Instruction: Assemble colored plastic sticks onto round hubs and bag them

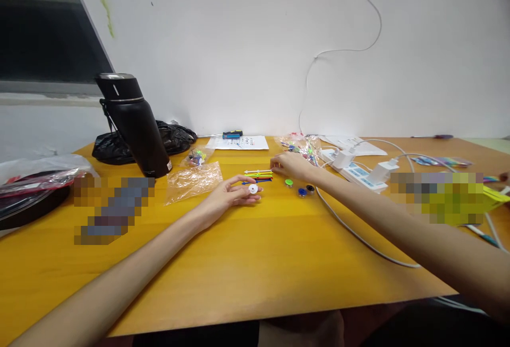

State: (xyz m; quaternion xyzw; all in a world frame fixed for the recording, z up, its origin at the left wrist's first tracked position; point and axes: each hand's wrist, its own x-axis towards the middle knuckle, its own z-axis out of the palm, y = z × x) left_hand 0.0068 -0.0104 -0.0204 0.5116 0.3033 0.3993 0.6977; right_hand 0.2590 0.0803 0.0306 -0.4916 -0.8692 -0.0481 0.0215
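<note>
My left hand (231, 194) rests on the yellow table (255, 251) and pinches a small white round piece (253, 189) between its fingertips. My right hand (290, 167) reaches forward, and its fingers touch the end of a row of thin coloured sticks (258, 176) lying side by side. I cannot make out whether it grips one. A green round piece (289, 182), a blue one (302, 192) and a dark one (309, 188) lie just right of the sticks, below my right wrist.
A black flask (135, 124) stands at the left, before a black bag (171, 137). Clear plastic bags (193, 179) lie nearby. A paper sheet (239, 142) and screwdriver (232, 134) sit at the back. A white power strip (358, 172) with cables lies on the right.
</note>
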